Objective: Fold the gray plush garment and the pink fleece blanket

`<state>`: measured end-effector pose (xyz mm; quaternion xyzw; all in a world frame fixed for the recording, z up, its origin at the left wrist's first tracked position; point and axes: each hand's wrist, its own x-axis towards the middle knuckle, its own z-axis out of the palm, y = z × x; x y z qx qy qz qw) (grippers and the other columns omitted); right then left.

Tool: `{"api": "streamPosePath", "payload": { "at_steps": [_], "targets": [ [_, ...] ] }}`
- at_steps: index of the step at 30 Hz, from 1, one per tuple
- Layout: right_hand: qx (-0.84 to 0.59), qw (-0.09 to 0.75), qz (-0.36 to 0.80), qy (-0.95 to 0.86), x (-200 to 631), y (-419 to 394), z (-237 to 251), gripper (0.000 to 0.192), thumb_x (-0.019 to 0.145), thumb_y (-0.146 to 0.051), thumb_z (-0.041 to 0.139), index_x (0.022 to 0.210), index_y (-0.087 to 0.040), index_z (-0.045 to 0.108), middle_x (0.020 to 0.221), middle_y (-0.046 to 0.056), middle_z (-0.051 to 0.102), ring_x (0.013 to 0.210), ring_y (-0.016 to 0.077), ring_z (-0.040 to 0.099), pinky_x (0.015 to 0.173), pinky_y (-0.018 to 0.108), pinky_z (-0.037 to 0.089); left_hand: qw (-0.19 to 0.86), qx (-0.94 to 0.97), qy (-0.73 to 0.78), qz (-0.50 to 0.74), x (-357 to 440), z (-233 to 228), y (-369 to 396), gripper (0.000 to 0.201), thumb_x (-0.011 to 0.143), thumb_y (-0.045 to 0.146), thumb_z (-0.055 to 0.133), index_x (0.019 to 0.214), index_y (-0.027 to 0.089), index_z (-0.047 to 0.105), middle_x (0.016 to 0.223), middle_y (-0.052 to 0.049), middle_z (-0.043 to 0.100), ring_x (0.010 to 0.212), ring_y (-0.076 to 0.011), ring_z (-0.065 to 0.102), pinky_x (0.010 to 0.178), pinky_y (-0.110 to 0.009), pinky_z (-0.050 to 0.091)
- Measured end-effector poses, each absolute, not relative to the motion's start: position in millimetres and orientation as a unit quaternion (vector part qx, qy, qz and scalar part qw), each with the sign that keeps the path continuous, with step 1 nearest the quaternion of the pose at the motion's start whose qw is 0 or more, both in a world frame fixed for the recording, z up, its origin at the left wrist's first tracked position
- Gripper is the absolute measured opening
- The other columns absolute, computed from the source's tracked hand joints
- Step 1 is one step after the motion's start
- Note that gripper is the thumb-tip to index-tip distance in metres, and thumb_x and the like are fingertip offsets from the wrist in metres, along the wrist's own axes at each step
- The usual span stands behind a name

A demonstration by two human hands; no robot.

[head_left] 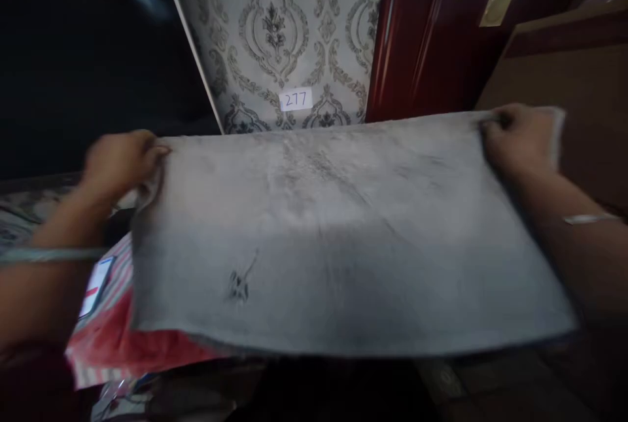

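Observation:
A large grey towel (pixel 314 245) hangs spread out between my two hands, its top edge pulled nearly straight. Dark smudges mark its upper middle, and a small dark mark shows at its lower left. My left hand (pixel 120 160) grips the upper left corner, fingers closed around the cloth. At the upper right my right hand (pixel 523 140) is closed on the edge, with a bit of cloth sticking out beyond it. The picture is somewhat blurred, and the towel hides most of what lies behind it.
Behind stands a patterned wall (pixel 275 29) with a paper label (pixel 296 99) reading 277. A dark screen (pixel 88 49) is at left. A red-brown door frame (pixel 417 23) and a cardboard box (pixel 564 95) are at right. A phone (pixel 97 286) lies on red-and-white striped cloth (pixel 122 343).

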<state>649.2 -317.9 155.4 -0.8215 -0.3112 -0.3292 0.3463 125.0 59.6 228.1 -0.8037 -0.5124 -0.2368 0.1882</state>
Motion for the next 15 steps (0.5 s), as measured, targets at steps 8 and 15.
{"api": "streamPosePath", "payload": {
  "at_steps": [8, 15],
  "targets": [
    [-0.876, 0.247, -0.134, -0.393, 645.2, -275.4, 20.2, 0.047, 0.087, -0.018, 0.061, 0.131, -0.002, 0.062, 0.131, 0.026, 0.064, 0.117, 0.0297, 0.061, 0.098, 0.037, 0.045, 0.052, -0.846, -0.516, -0.125, 170.0, 95.7, 89.2, 0.045, 0.097, 0.028, 0.046, 0.132, 0.002, 0.059, 0.130, -0.023, 0.065, 0.123, -0.0343, 0.061, 0.102, -0.045, 0.048],
    [-0.896, 0.196, -0.139, -0.375, 651.6, -335.6, -74.9, 0.046, 0.094, -0.036, 0.043, 0.122, -0.007, 0.066, 0.124, 0.025, 0.068, 0.113, 0.0346, 0.063, 0.100, 0.045, 0.047, 0.005, -0.836, -0.530, -0.143, 141.5, 6.5, 98.9, 0.042, 0.091, 0.031, 0.043, 0.117, 0.010, 0.068, 0.125, -0.020, 0.069, 0.122, -0.0309, 0.062, 0.104, -0.040, 0.048]
  ]
}}
